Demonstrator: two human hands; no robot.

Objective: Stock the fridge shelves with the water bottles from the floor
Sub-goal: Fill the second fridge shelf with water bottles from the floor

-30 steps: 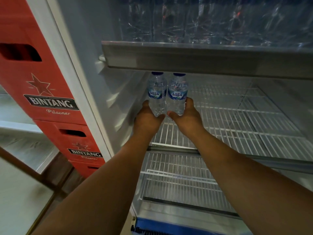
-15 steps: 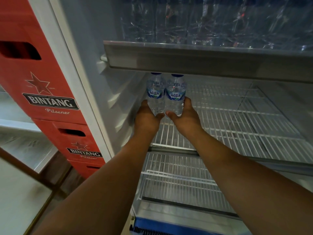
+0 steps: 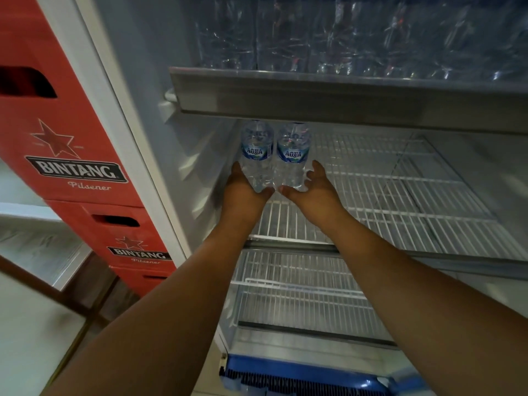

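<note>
**Clear plastic pair upright at the back-left corner: one hand clasped, one spread**

Red plastic beer crates (image 3: 71, 138) are stacked outside the fridge, well left of both hands and no part of the job. Inside, the left hand (image 3: 243, 195) grips the foot of the left clear plastic water bottle with a blue label (image 3: 257, 150). Its fingers (image 3: 236, 170) wrap the outer side and the thumb crosses the front of the base. This bottle stands upright, long axis vertical, just beyond the fingers and close to the fridge's left wall.

The right clear plastic water bottle with a blue label (image 3: 293, 151) stands touching it, also upright. The right hand (image 3: 317, 192) sits at that bottle's base with its fingers (image 3: 318, 167) spread and straight, clasping nothing; only the thumb seems to touch. Each hand is nearest its own bottle.

Both bottles appear to rest on the white wire shelf (image 3: 400, 195), which stretches on to the right of the right fingers. I judge the coming move to be a straight draw of both hands back toward the body, without tipping either bottle.

The palms hide whether the bases sit fully on the wires. The grey metal lip of the upper shelf (image 3: 343, 95), just above the fingers, hides both caps. The packed clear bottles above that lip (image 3: 343, 32) are dim and blurred. A blue object (image 3: 300, 375) below the forearms is cut off by the frame and cannot be identified.
</note>
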